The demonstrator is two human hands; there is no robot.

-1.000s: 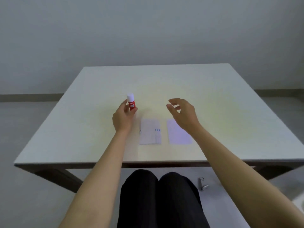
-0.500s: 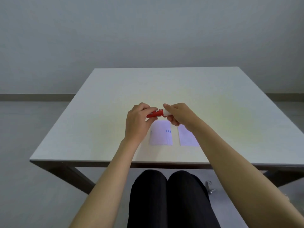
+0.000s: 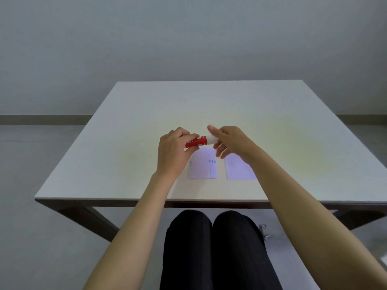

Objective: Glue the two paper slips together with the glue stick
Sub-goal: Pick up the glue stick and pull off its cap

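My left hand [image 3: 174, 151] grips the red body of the glue stick [image 3: 199, 141], held sideways above the table. The fingers of my right hand [image 3: 228, 141] close around its white cap [image 3: 212, 139], with the index finger lifted. Below the hands two pale paper slips lie side by side near the table's front edge: the left slip [image 3: 202, 167] carries small blue marks, the right slip [image 3: 238, 169] is plain and partly covered by my right wrist.
The white table [image 3: 146, 126] reaches back to a grey wall. My dark-trousered knees [image 3: 211, 237] sit below the front edge. A small metal object [image 3: 265, 232] lies on the floor at the right.
The left hand carried the upright glue stick from the left to over the slips and tipped it sideways. The right hand came in and took the cap. The view shifted slightly.
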